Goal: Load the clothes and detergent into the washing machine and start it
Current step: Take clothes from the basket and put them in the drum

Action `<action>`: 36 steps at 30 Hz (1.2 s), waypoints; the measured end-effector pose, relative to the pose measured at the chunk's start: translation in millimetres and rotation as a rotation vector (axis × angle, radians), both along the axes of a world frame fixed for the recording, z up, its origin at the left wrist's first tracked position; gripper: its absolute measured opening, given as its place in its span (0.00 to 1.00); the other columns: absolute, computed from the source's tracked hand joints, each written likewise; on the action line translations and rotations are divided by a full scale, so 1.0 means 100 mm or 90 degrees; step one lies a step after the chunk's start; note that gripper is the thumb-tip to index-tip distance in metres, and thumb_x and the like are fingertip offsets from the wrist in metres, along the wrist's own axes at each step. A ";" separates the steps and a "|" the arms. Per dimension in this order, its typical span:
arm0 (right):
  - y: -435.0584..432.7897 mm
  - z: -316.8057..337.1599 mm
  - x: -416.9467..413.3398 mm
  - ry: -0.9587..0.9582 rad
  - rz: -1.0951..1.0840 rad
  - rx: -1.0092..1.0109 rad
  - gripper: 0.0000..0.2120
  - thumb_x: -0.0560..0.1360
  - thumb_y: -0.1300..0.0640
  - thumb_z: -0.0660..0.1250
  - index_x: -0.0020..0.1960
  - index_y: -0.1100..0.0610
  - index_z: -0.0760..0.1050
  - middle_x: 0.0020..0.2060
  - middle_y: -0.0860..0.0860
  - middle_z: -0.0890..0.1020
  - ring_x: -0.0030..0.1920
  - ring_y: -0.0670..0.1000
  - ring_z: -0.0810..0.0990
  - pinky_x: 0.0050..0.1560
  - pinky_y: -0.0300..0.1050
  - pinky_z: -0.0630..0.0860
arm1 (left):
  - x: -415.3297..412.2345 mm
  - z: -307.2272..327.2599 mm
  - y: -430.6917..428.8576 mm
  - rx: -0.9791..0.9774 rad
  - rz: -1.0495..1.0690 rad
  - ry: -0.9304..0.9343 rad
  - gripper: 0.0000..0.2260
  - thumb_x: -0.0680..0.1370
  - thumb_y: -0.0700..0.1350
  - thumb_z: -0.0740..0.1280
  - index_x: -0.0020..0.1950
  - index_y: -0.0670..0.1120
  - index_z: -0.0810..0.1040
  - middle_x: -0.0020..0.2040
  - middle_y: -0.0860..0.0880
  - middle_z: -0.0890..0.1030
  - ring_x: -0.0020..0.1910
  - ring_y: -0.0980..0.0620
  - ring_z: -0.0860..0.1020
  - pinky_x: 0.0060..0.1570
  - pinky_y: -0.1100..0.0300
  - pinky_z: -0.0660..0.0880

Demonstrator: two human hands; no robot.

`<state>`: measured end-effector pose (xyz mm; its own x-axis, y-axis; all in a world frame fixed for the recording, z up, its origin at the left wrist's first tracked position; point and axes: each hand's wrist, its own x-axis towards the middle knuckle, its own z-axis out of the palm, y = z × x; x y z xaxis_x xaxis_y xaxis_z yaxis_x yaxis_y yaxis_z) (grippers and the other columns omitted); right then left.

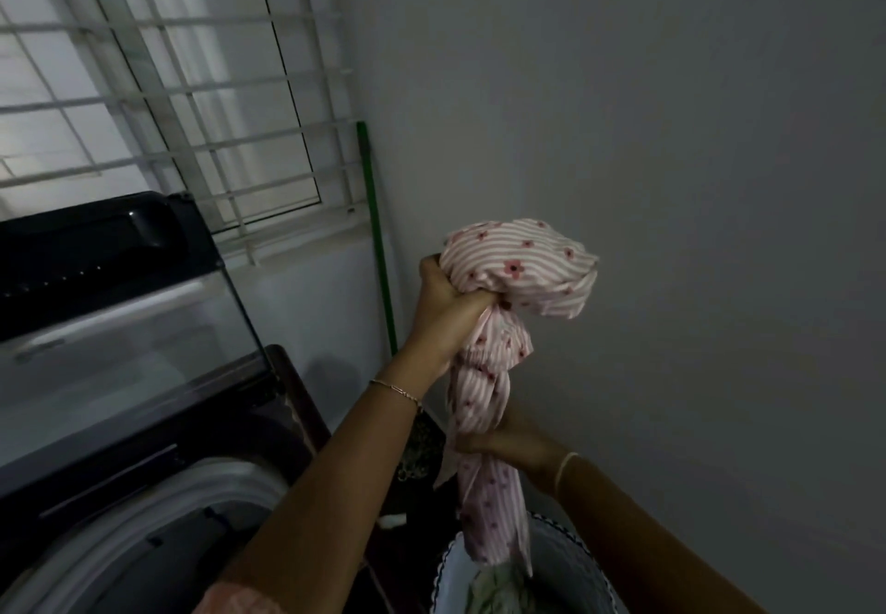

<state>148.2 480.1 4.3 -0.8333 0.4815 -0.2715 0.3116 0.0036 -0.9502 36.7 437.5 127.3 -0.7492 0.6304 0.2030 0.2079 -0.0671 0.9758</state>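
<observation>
A pink striped garment with red flowers point(522, 263) hangs in the air above a light laundry basket point(565, 551) at the bottom right. My left hand point(448, 309) grips its upper part, where the cloth bunches over my fist. Lower down, my right hand point(513, 441) is closed around the twisted middle of the same garment. Its bottom end dangles into the basket, where more pale cloth point(494, 589) lies. The top-loading washing machine point(144, 517) stands at the left with its glass lid point(120, 326) raised and its drum opening point(158, 561) exposed.
A green pole point(378, 249) leans in the corner beside a barred window point(168, 86). A grey wall point(671, 134) fills the right side. A dark patterned cloth point(417, 450) lies between the machine and the basket.
</observation>
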 end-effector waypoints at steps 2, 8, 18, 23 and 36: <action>0.10 -0.14 -0.05 -0.055 0.009 0.071 0.38 0.56 0.45 0.78 0.64 0.49 0.73 0.60 0.50 0.80 0.60 0.51 0.78 0.64 0.53 0.74 | -0.03 0.06 -0.02 -0.008 -0.001 0.002 0.28 0.68 0.37 0.75 0.60 0.48 0.62 0.50 0.56 0.75 0.48 0.58 0.77 0.44 0.67 0.74; 0.42 -0.40 0.03 -0.052 -0.045 0.041 0.09 0.77 0.62 0.64 0.57 0.60 0.78 0.54 0.58 0.81 0.52 0.54 0.80 0.56 0.49 0.76 | -0.30 0.14 -0.23 -0.055 0.001 -0.021 0.33 0.58 0.42 0.77 0.62 0.43 0.73 0.53 0.51 0.81 0.49 0.55 0.80 0.48 0.63 0.77; 0.71 0.57 -0.20 0.176 -0.199 -0.372 0.23 0.80 0.42 0.55 0.51 0.58 0.81 0.37 0.55 0.85 0.33 0.52 0.82 0.34 0.43 0.78 | -0.44 -0.16 -0.48 -0.112 -0.112 -0.067 0.20 0.69 0.34 0.74 0.59 0.47 0.78 0.54 0.49 0.83 0.50 0.54 0.81 0.50 0.63 0.77; 0.55 0.84 -0.28 0.276 -0.125 -0.477 0.29 0.78 0.41 0.52 0.52 0.60 0.83 0.54 0.60 0.83 0.49 0.59 0.84 0.49 0.54 0.82 | -0.37 -0.26 -0.42 -0.227 -0.311 -0.089 0.41 0.59 0.61 0.78 0.69 0.52 0.70 0.64 0.53 0.78 0.63 0.55 0.76 0.65 0.58 0.71; 0.34 0.91 -0.46 0.297 -0.116 -0.520 0.31 0.77 0.37 0.52 0.62 0.60 0.76 0.56 0.60 0.82 0.51 0.59 0.83 0.52 0.53 0.80 | -0.41 -0.32 -0.43 -0.162 -0.220 -0.173 0.23 0.65 0.49 0.78 0.59 0.54 0.77 0.58 0.51 0.82 0.55 0.53 0.80 0.58 0.57 0.76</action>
<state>102.1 513.8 95.5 -0.8731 0.4239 -0.2408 -0.1687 -0.7261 -0.6666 -4.1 394.8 95.2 -0.4920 0.8553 -0.1626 -0.0477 0.1600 0.9860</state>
